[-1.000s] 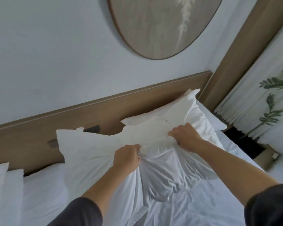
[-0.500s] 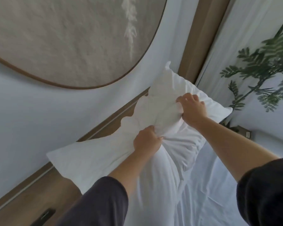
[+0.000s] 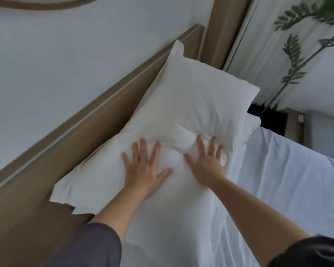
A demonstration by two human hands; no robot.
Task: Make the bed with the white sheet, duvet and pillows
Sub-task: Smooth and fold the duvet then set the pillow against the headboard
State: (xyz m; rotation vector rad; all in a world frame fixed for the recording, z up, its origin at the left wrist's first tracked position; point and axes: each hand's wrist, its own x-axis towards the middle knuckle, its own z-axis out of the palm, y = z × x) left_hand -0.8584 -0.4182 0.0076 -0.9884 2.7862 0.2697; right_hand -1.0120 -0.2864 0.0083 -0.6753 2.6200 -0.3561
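A white pillow leans against the wooden headboard at the head of the bed. My left hand lies flat on its middle with fingers spread, pressing into it. My right hand presses beside it, fingers straight and spread, and the case bunches between the two hands. White bedding covers the mattress to the right and below. A second white pillow edge shows under the top one.
A wooden pillar rises at the headboard's right end. White curtains with a green leafy plant hang beyond the bed. A dark gap lies between bed and curtain. A round wall piece's rim is at top left.
Both hands have let go of the bunched pillow case and now press flat on the pillow. The pillow has come down against the headboard. The view has tilted further.
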